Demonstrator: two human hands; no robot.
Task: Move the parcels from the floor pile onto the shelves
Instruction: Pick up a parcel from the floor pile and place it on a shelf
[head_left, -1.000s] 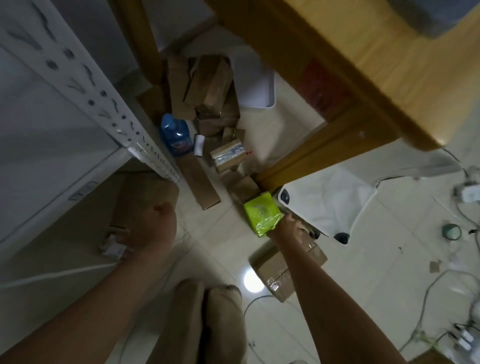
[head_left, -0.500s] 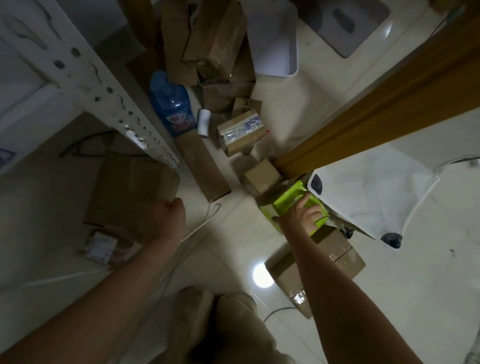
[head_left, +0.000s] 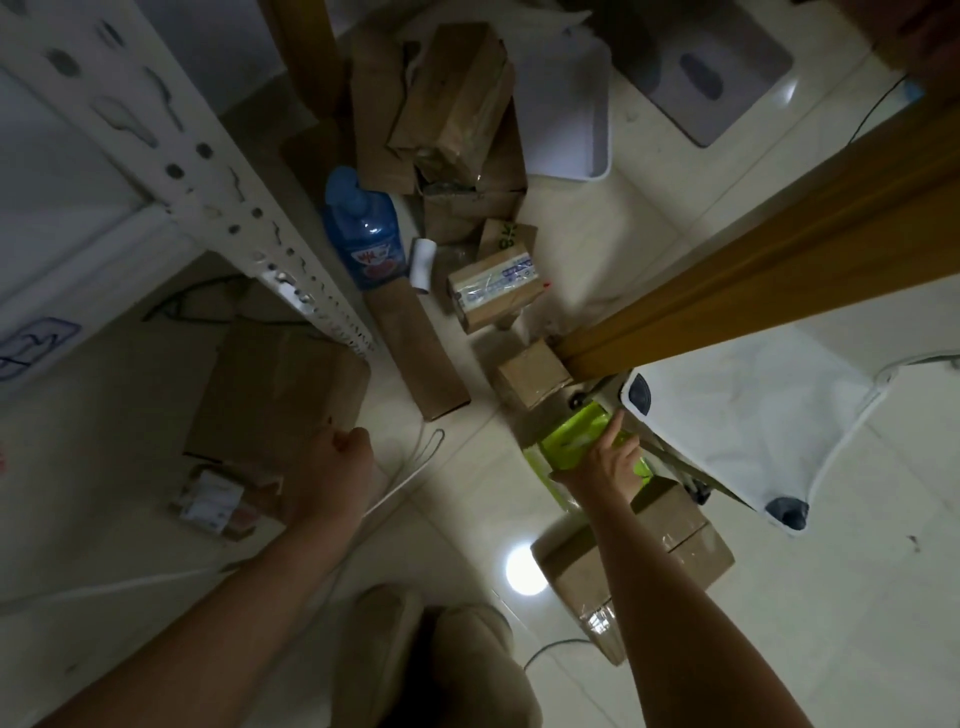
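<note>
A bright green soft parcel (head_left: 571, 436) lies on the floor among brown boxes. My right hand (head_left: 602, 462) rests on top of it with the index finger stretched forward. My left hand (head_left: 337, 467) is curled into a fist at the near corner of a large flat cardboard box (head_left: 280, 384) under the white perforated shelf upright (head_left: 218, 176). The floor pile reaches back: a small box (head_left: 532, 371), a taped box (head_left: 493, 288), a long flat box (head_left: 421, 353) and stacked brown parcels (head_left: 457, 104). Another brown box (head_left: 691, 540) sits under my right forearm.
A blue bottle (head_left: 363, 234) and a white roll (head_left: 422, 262) stand by the upright. A wooden table beam (head_left: 727, 270) crosses at the right above a white fabric stool (head_left: 753, 415). A small labelled parcel (head_left: 213, 501) and a white cable (head_left: 410, 467) lie near my left hand.
The green parcel has gone from raised in my right hand down among the floor boxes. My view has tipped further down. My left hand has stayed by the large flat box.
</note>
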